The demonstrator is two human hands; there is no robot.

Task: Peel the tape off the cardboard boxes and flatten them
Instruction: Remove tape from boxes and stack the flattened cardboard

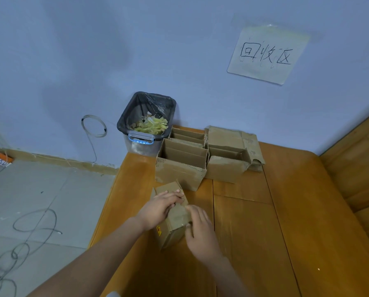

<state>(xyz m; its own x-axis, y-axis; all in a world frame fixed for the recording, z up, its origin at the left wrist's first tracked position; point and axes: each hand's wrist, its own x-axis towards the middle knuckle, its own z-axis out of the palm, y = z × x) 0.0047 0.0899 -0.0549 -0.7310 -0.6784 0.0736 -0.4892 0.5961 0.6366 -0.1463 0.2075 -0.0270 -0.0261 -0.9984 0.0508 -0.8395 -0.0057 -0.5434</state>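
We are working at the wooden table (254, 221), where open cardboard boxes (180, 166) are standing near the wall. A small cardboard box (176, 217) is sitting at the near left edge. Our left hand (158, 207) is gripping its top with curled fingers, while our right hand (200, 232) is clasping its right side.

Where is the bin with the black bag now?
In the head view, the bin stands on the floor against the wall, at the table's far left corner, just left of the open cardboard boxes.
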